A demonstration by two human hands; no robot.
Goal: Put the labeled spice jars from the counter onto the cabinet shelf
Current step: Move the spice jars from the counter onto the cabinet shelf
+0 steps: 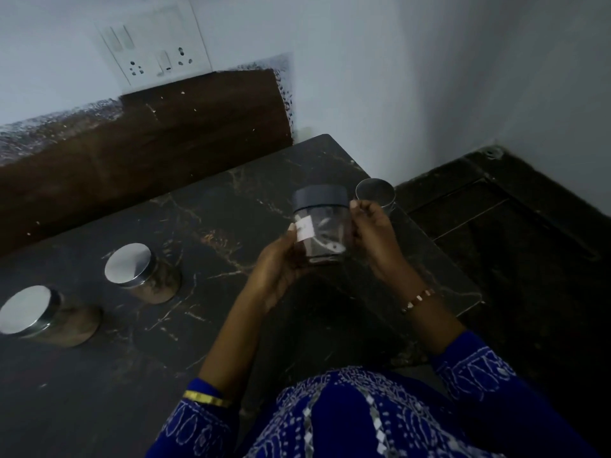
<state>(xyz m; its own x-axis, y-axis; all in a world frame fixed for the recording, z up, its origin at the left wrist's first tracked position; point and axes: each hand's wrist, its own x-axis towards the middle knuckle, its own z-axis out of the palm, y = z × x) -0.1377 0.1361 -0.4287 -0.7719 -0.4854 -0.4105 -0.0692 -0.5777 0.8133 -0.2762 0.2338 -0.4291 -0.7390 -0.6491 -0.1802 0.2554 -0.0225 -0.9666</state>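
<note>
A clear jar with a dark lid and a white label [322, 226] is held upright above the dark marble counter [211, 226]. My left hand [276, 269] grips its left side, thumb near the label. My right hand [373, 239] grips its right side with curled fingers. A silver-lidded jar [375, 193] stands just behind my right hand near the counter's right edge. Two more silver-lidded jars of brown spice stand on the counter at the left, one [142, 272] further back and one [46, 315] nearer the left edge. No cabinet shelf is in view.
A brown backsplash [165, 133] runs behind the counter, with a white switch and socket plate [152, 47] on the wall above. The counter ends at the right in a corner, with dark floor [515, 233] beyond it.
</note>
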